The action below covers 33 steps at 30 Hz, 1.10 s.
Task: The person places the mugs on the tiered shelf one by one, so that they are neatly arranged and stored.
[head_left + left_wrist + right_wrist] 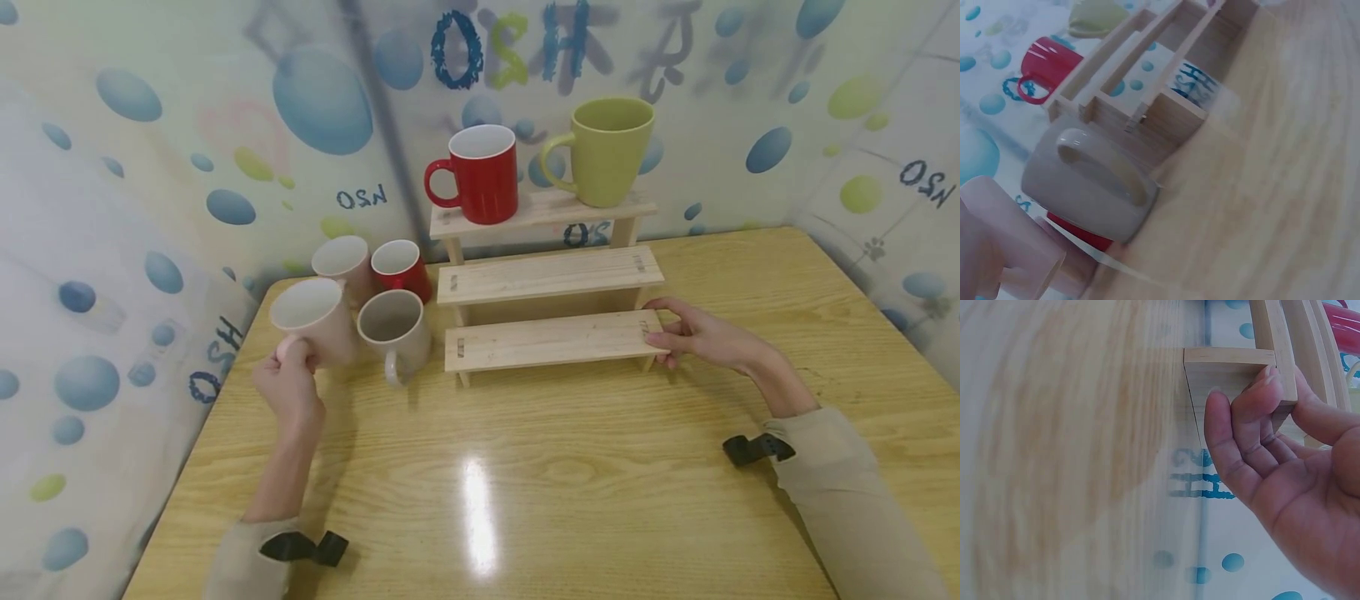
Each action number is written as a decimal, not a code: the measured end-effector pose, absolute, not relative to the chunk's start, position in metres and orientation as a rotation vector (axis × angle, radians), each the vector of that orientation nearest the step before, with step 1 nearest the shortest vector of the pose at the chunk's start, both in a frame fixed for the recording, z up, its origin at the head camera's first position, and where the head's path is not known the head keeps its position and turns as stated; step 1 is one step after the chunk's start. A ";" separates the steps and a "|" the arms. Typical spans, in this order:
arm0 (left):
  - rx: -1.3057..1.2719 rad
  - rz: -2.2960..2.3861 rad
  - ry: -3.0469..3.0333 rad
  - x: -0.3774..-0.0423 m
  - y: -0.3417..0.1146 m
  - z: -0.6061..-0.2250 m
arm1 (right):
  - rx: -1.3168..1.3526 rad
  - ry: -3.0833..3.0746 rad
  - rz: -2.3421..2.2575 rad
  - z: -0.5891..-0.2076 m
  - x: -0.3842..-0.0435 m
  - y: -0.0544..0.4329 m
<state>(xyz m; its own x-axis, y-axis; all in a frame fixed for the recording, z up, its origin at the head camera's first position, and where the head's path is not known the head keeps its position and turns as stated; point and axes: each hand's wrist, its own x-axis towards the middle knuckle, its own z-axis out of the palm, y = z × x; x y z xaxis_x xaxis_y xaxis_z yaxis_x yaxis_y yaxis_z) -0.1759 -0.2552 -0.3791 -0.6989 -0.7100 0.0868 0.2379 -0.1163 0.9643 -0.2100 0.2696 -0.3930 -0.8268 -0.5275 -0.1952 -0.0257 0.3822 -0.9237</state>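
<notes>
Left hand (291, 387) pinches handle of front pink mug (321, 321); mug just beyond fingers, left of rack (555, 340), 1 grey mug (411, 337) between. Right hand (705, 335), farther off, grips rack's right end.

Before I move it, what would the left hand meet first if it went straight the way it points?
The left hand leads with its held mug; the pale pink mug just behind looks first in line, though unclear depth and height make contact uncertain.

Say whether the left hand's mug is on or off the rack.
Off: the left hand holds the pale mug apart from the rack, to its left.
</notes>
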 end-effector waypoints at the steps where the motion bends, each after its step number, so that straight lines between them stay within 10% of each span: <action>1: 0.524 -1.871 -1.498 -0.176 -0.255 -0.375 | -0.475 2.182 -1.447 -0.393 -0.210 0.270; 33: 0.055 -1.961 -1.299 -0.161 -0.222 -0.292 | -0.499 2.206 -1.430 -0.393 -0.210 0.272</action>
<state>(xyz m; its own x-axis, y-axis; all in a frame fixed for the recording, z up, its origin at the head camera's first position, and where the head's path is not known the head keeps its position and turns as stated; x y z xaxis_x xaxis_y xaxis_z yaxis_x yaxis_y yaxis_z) -0.1611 -0.2222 -0.2922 -0.7040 -0.6131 0.3584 0.5692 -0.1853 0.8010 -0.2097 0.2718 -0.3929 -0.8275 -0.5313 -0.1817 -0.0512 0.3936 -0.9179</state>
